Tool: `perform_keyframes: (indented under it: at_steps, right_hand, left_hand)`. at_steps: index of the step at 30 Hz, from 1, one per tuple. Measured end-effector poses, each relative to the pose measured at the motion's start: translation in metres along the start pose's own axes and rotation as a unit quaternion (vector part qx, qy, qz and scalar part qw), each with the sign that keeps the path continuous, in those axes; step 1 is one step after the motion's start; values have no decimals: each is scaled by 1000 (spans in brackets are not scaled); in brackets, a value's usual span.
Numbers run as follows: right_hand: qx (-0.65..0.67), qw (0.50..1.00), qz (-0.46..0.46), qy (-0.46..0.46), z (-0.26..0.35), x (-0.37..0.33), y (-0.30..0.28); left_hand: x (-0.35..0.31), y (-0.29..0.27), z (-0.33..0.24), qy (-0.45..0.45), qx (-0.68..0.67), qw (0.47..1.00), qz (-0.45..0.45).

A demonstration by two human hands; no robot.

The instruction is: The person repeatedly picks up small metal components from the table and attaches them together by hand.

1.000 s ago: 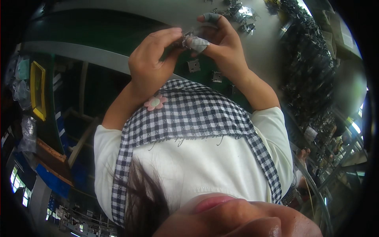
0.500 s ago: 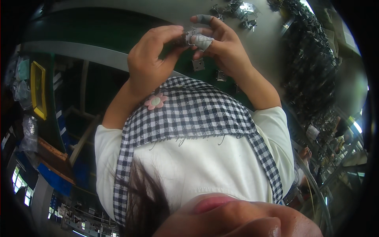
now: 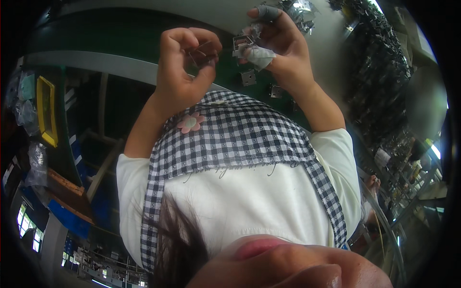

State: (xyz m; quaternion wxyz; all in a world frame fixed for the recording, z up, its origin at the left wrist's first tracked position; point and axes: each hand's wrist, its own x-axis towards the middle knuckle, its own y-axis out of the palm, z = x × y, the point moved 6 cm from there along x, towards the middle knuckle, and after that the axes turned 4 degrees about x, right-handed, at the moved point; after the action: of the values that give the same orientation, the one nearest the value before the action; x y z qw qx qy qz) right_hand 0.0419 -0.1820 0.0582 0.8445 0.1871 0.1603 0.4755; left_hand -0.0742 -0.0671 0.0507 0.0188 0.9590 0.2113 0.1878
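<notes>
At the far left a yellow tray [image 3: 44,111] stands on edge beside clear plastic bags [image 3: 35,162] in the dim space below a green conveyor belt [image 3: 115,36]. Next comes the person's left hand [image 3: 185,65], raised over the belt with its fingers curled together, thumb and forefinger pinched on a thin wire spring [image 3: 201,52]. Just beside it, apart by a narrow gap, the right hand [image 3: 278,45] has its taped fingertips clamped on a small square metal bracket [image 3: 241,44] held at the same height. Under the two hands, two more square metal plates [image 3: 248,77] lie flat on the belt near its closer edge. A checked apron [image 3: 230,139] with a pink flower patch [image 3: 190,123] over a white shirt fills the middle of the view. Further right, a heap of shiny metal parts [image 3: 302,10] lies on the pale bench beyond the belt, and dark racks [image 3: 384,86] crowded with small parts run along the right rim.
</notes>
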Motion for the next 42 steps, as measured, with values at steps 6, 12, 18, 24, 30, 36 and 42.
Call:
perform_keyframes:
  at_steps: [6, 12, 18, 24, 30, 36, 42]
  right_hand:
    - [35, 996, 55, 59, -4, -5, 10]
    - [-34, 996, 81, 33, -3, -12, 13]
    - [-83, 990, 69, 85, -1, -9, 8]
    - [-81, 995, 60, 0, -2, -12, 22]
    - [-122, 989, 89, 5, 5, -11, 24]
    - [-87, 993, 69, -25, -6, -8, 26]
    - [-94, 994, 47, 9, -11, -4, 11]
  left_hand:
    - [13, 19, -40, 189, 291, 935, 73]
    - [14, 24, -53, 213, 343, 904, 140]
    - [17, 21, -47, 170, 350, 907, 160]
    - [19, 14, -44, 115, 335, 922, 157]
    - [20, 8, -40, 94, 259, 953, 130]
    - [18, 11, -44, 98, 311, 933, 153]
    - [19, 15, -39, 142, 389, 893, 177]
